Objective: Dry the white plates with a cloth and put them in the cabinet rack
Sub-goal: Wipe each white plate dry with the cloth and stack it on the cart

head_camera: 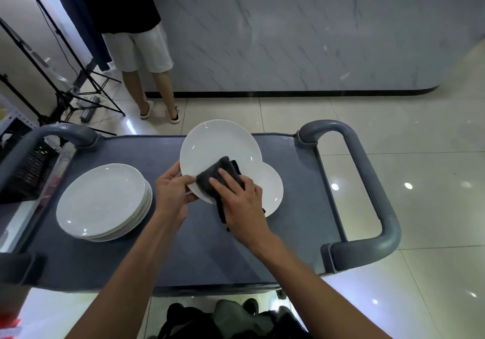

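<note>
My left hand grips the near-left rim of a white plate, holding it tilted above the grey cart top. My right hand presses a dark grey cloth against the plate's face, its fingers lying fairly straight on the cloth. Part of the cloth hangs down under my palm. Another white plate lies on the cart just behind and right of the held one, partly hidden. A stack of several white plates sits on the cart's left side.
The cart has thick grey handles at the right and left. A person stands beyond the cart by a marble-look counter. Black tripod legs and a dark rack are at the left. Tiled floor lies to the right.
</note>
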Available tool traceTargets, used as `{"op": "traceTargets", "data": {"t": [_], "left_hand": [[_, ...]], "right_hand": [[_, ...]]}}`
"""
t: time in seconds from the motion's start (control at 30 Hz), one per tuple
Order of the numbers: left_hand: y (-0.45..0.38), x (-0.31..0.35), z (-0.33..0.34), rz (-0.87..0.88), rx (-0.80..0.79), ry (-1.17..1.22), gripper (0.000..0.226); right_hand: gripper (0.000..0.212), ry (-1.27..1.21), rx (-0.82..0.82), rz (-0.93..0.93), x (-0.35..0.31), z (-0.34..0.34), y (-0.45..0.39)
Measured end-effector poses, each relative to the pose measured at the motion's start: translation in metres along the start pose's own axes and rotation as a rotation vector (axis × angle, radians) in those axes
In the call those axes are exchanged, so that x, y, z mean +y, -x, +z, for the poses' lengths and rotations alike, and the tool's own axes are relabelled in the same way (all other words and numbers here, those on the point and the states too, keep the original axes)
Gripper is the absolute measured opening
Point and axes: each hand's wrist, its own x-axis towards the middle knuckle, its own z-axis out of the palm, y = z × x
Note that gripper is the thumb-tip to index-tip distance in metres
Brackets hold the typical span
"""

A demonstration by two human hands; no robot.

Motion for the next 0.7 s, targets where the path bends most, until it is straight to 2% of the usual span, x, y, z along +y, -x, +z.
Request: {"op": "traceTargets", "data": {"t": [0.2, 0.4, 0.7], "left_hand": [[0.002, -0.003, -0.003, -0.007, -0.010, 0.008, 0.052], [0.004, 0.000, -0.005, 0.008, -0.071, -0.062, 0.054], [0.005, -0.005, -0.008, 0.014, -0.204, -0.128, 0.059]], "right_hand": [[0.058, 0.049, 0.046, 0.022, 0.023, -0.002, 0.001], [0.086, 0.127, 0.067, 0.181, 0.050, -0.015, -0.017], [0.053, 0.063, 0.212, 0.282, 0.058, -0.042, -0.056]]}}
